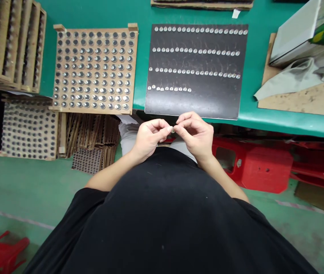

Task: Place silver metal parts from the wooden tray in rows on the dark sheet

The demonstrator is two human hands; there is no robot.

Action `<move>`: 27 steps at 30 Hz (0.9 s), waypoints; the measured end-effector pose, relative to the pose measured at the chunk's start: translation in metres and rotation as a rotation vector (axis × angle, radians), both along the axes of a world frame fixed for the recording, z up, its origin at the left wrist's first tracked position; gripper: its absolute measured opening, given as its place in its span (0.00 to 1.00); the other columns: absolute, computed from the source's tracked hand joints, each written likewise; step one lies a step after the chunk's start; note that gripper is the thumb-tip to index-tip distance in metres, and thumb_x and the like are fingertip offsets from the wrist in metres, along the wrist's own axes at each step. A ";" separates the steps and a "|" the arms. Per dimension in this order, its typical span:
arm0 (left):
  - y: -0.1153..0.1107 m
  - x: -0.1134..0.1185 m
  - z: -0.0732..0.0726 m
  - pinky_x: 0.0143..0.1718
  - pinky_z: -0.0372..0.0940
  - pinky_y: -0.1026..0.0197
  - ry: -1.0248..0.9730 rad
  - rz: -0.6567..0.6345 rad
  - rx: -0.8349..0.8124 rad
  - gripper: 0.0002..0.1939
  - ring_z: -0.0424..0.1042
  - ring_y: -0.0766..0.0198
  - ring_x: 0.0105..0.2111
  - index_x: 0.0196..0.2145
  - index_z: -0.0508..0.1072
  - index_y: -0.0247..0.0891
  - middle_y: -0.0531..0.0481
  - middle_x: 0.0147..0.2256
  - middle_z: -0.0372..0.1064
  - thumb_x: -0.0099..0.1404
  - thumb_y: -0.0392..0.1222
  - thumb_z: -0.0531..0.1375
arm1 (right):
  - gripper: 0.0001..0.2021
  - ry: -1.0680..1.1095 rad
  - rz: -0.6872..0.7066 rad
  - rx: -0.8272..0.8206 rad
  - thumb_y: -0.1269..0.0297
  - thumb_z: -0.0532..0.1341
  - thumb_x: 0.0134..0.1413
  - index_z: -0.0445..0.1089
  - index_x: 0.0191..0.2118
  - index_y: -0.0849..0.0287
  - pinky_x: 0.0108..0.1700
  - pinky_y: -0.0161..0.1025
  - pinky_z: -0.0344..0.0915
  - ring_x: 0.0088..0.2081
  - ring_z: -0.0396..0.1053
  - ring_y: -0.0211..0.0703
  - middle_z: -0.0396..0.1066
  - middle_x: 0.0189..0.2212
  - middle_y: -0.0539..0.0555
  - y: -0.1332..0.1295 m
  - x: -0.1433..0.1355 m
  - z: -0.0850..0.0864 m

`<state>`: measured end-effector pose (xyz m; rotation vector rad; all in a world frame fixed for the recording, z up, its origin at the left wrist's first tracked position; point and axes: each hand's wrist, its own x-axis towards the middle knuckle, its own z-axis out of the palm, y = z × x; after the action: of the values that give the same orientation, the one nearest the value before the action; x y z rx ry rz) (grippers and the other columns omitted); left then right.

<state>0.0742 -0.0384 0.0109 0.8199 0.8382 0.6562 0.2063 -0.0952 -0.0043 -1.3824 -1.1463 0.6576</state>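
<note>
My left hand (152,137) and my right hand (196,134) meet just off the table's front edge, fingertips together. Between them is a small round metal disc (173,130), pinched by both hands and mostly covered by the fingers. Beyond my hands lies a black board (213,99) bearing rows of small silver discs (197,51); the nearest row stops about midway. To its left is a wooden tray (93,109) with a grid of dark round pieces, many topped with silver discs.
Stacked wooden trays (13,45) stand at the left, and another filled tray (29,129) sits lower down. A white box (293,38) and a grey cloth (289,78) lie on cardboard (301,102) at the right. Below is a red stool (266,169).
</note>
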 end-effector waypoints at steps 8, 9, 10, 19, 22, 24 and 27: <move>-0.001 -0.002 -0.001 0.19 0.50 0.69 -0.012 0.022 0.024 0.18 0.55 0.78 0.17 0.19 0.69 0.33 0.56 0.19 0.62 0.46 0.46 0.72 | 0.16 -0.106 -0.026 0.043 0.64 0.56 0.62 0.65 0.22 0.57 0.35 0.39 0.66 0.30 0.69 0.37 0.70 0.25 0.50 -0.003 -0.001 -0.001; -0.001 -0.002 -0.001 0.19 0.50 0.69 -0.004 0.030 0.035 0.17 0.55 0.78 0.18 0.19 0.69 0.33 0.56 0.19 0.62 0.46 0.46 0.72 | 0.16 -0.084 0.012 0.056 0.64 0.56 0.63 0.65 0.22 0.57 0.34 0.39 0.66 0.29 0.69 0.37 0.70 0.24 0.50 -0.004 -0.001 -0.001; -0.002 -0.002 -0.001 0.19 0.51 0.69 0.005 0.037 0.045 0.17 0.55 0.77 0.18 0.19 0.69 0.33 0.56 0.19 0.62 0.46 0.46 0.72 | 0.15 -0.075 0.048 0.075 0.64 0.57 0.62 0.65 0.22 0.57 0.33 0.38 0.66 0.29 0.69 0.36 0.70 0.24 0.49 -0.005 -0.001 -0.001; -0.002 -0.005 -0.003 0.20 0.51 0.69 0.004 0.035 0.058 0.18 0.55 0.77 0.18 0.19 0.69 0.33 0.56 0.19 0.61 0.47 0.47 0.72 | 0.10 -0.117 0.141 0.104 0.66 0.59 0.59 0.68 0.25 0.57 0.31 0.37 0.66 0.27 0.69 0.37 0.71 0.24 0.50 -0.003 -0.004 -0.003; -0.002 -0.006 -0.005 0.20 0.51 0.69 -0.004 0.061 0.057 0.19 0.55 0.78 0.18 0.20 0.69 0.33 0.56 0.19 0.62 0.46 0.48 0.72 | 0.16 -0.064 0.142 0.047 0.65 0.54 0.63 0.67 0.24 0.58 0.32 0.37 0.67 0.28 0.70 0.37 0.71 0.24 0.51 -0.005 -0.004 -0.003; 0.000 -0.010 -0.007 0.19 0.50 0.70 0.007 0.063 0.072 0.20 0.55 0.78 0.17 0.20 0.69 0.33 0.56 0.19 0.62 0.46 0.49 0.72 | 0.19 -0.066 0.150 0.005 0.65 0.53 0.64 0.65 0.21 0.58 0.31 0.37 0.67 0.26 0.69 0.37 0.70 0.22 0.51 -0.007 -0.004 -0.003; 0.015 -0.027 -0.006 0.19 0.51 0.69 0.045 -0.029 0.125 0.21 0.56 0.77 0.16 0.19 0.69 0.32 0.56 0.18 0.62 0.45 0.50 0.73 | 0.20 -0.144 0.187 -0.031 0.65 0.56 0.61 0.63 0.17 0.58 0.28 0.36 0.65 0.23 0.69 0.37 0.70 0.19 0.50 -0.012 -0.002 -0.004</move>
<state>0.0467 -0.0238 0.0053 0.9613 0.8303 0.6719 0.2045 -0.1073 -0.0084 -1.3769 -1.3974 0.7198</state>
